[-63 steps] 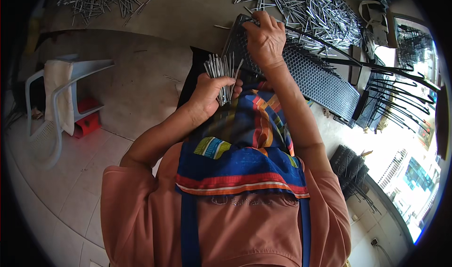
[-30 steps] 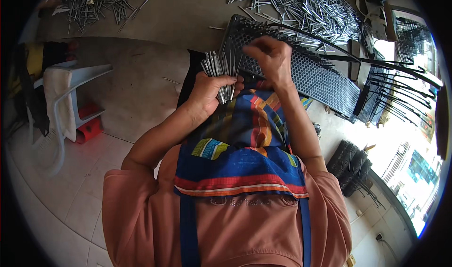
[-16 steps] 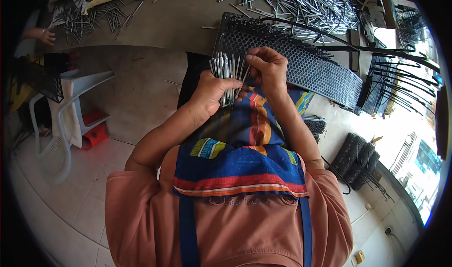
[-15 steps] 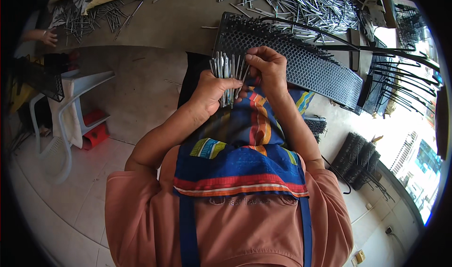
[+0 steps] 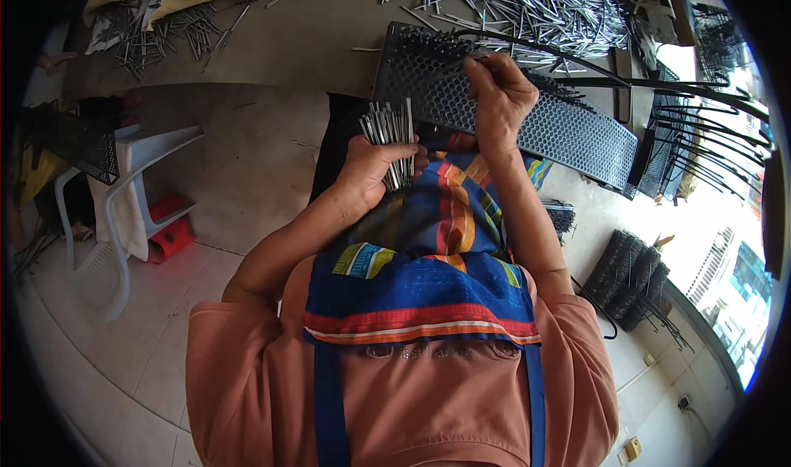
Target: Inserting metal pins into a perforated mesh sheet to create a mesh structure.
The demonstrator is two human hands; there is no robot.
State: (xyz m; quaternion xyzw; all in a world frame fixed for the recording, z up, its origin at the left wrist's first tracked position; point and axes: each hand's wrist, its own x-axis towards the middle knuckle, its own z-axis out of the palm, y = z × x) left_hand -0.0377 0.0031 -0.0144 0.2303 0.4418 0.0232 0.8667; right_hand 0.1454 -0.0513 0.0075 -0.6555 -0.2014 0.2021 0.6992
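Observation:
My left hand is closed around an upright bundle of thin silvery metal rods, thumb across the front. To its right, my right hand is raised over a long black rack with a honeycomb of round holes. Thumb and fingertips are pinched together there; what they hold, if anything, is too small to make out. Dark stubby ends stick up in rows along the rack's far side. A blue apron with coloured stripes covers my lap, below both hands.
Loose metal rods lie heaped on the table beyond the rack. Black hooked wires jut out at the right. On the left stands a pale plastic chair; another person's hand shows at the far left.
My right hand has left the bundle and moved up and to the right, over the rack. My left hand keeps its hold on the rods. The other person's hand has shifted left.

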